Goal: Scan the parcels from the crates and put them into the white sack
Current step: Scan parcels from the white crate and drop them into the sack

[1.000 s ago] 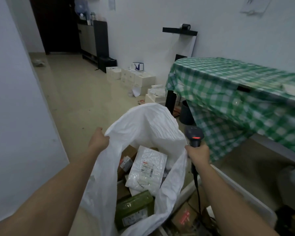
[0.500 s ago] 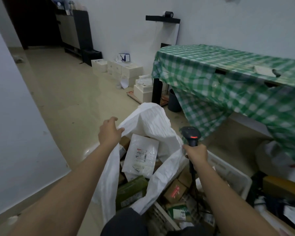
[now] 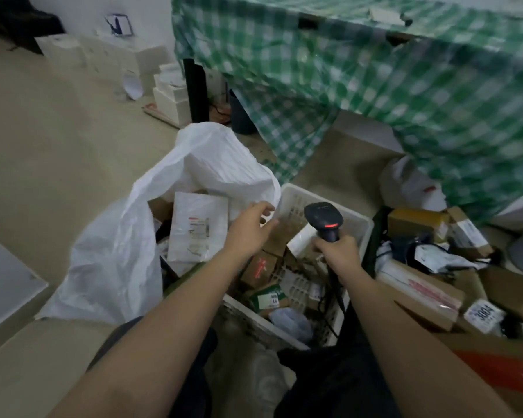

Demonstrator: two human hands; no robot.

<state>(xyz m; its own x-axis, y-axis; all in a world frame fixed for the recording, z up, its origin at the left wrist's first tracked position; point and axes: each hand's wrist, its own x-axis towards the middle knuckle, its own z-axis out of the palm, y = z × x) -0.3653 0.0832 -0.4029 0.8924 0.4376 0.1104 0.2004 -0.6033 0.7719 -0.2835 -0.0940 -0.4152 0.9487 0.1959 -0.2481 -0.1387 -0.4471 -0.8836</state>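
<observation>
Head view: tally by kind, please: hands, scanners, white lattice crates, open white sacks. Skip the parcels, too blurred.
Hands: 2 (left hand, right hand)
Scanner: 1, gripped by the right hand
White lattice crate: 1
Open white sack: 1
Total: 5

One white sack point(image 3: 115, 260); one white crate point(image 3: 357, 224); one black scanner point(image 3: 323, 220); two hands, left hand point(image 3: 248, 230) and right hand point(image 3: 338, 251); parcels too jumbled to count exactly.
</observation>
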